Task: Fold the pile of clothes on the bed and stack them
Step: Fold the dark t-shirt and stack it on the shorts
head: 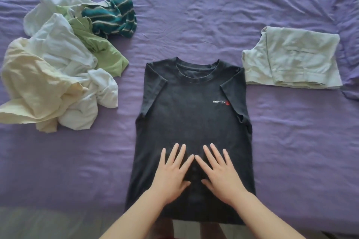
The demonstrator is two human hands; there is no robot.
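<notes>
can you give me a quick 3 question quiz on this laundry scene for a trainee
1. True or false: both sleeves of the dark grey t-shirt are folded in over its front.
2. Which item lies on the person's right, apart from the t-shirt? A) teal striped garment B) folded pale green garment C) cream shirt
3. Fill in: the left hand and right hand rest ____ on the t-shirt's lower half.

Key
1. True.
2. B, the folded pale green garment; the teal striped garment sits in the unfolded pile on the left of the purple bedsheet.
3. Flat, fingers spread.
</notes>
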